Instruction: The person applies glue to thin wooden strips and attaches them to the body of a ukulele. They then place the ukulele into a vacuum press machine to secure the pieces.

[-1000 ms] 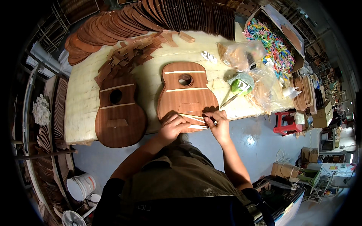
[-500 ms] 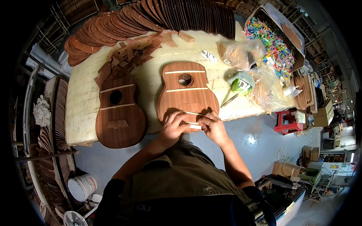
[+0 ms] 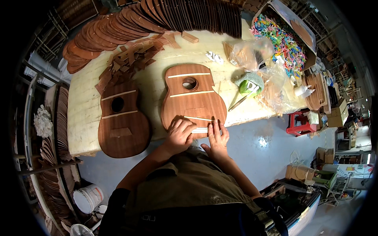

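Both hands press a pale strip down onto the near end of the right soundboard. The left hand lies curled, fingers bent over the strip's left part and the board's edge; the right hand lies flat with fingers straight and together, pointing away, on the strip's right end. Neither hand is closed around anything; they bear down rather than grasp.

In the head view this soundboard lies flat on the pale bench, near its front edge, its round hole toward the far side, with three other pale strips across it. A second soundboard lies to the left, well apart from the hands, its end overhanging the bench edge. Behind both sits a heap of wood scraps and a fanned row of dark boards. To the right are a green tool, clear plastic bags, and a box of coloured clips. A red stool stands on the floor beyond.
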Demonstrator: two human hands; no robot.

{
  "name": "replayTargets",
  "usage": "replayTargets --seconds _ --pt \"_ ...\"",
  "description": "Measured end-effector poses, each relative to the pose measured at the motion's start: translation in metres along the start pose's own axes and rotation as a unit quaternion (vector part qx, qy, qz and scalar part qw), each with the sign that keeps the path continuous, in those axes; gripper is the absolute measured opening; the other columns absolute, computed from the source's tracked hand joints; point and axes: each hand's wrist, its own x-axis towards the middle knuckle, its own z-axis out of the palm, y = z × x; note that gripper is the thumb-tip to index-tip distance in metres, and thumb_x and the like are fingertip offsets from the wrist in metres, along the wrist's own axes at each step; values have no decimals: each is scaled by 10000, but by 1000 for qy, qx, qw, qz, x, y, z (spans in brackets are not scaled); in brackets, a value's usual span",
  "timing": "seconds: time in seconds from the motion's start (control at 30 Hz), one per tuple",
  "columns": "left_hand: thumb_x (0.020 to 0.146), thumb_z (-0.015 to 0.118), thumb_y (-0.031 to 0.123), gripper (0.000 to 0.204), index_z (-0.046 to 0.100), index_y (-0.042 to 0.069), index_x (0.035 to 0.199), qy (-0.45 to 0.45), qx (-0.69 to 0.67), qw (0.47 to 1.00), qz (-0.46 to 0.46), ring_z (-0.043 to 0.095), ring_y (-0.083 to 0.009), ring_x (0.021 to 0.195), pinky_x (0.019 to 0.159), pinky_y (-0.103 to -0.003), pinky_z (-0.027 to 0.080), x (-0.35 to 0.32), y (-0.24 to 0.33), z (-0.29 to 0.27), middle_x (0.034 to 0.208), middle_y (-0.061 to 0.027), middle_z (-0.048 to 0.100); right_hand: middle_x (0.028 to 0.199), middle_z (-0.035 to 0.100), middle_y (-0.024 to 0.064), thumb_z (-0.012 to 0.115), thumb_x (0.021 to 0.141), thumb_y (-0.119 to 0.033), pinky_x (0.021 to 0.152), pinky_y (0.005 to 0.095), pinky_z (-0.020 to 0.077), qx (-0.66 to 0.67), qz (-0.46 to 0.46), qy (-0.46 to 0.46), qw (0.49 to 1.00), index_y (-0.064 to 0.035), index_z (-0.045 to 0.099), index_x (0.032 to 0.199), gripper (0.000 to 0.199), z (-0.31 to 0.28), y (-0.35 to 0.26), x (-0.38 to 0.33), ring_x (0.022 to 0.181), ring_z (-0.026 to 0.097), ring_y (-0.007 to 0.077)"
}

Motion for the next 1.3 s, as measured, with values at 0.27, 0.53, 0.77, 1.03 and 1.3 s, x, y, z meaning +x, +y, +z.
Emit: replayTargets --seconds 0.27,0.53,0.77,1.03,1.3 --pt "669 616 -28 282 697 43 930 -13 -31 999 -5 528 -283 831 768 -376 435 -5 -7 1 862 -87 557 1042 546 84 701 793 -146 900 411 334 76 82 154 982 -100 643 1039 257 -21 14 40 990 427 307" --pt "678 647 10 207 690 62 874 -23 4 995 -96 555 -290 854 751 -392 465 14 6 -5 841 -67 590 812 598 7 626 892 -49 603 230 424 516 262 363 730 -36 612 884 20 -44 107 85 679 512 89" --pt "695 690 27 158 667 55 849 -159 45 985 -47 595 -266 806 716 -372 505 22 -6 -11 854 -74 603 962 589 71 714 850 -171 719 276 475 623 315 346 627 20 533 1123 379 -123 194 193 795 560 171" --pt "819 673 54 133 636 40 946 -49 -369 821 -433 598 -101 773 637 -245 487 27 3 -18 855 -15 622 873 600 56 716 845 -144 655 248 459 484 481 237 691 -13 541 990 262 26 188 116 729 538 121" --pt "864 624 121 231 619 -6 1057 98 -567 654 -491 616 -138 738 632 -248 492 18 -17 -12 881 -57 640 919 638 190 516 941 -244 652 443 509 -28 320 163 933 -104 654 1083 242 -36 198 68 713 641 356"
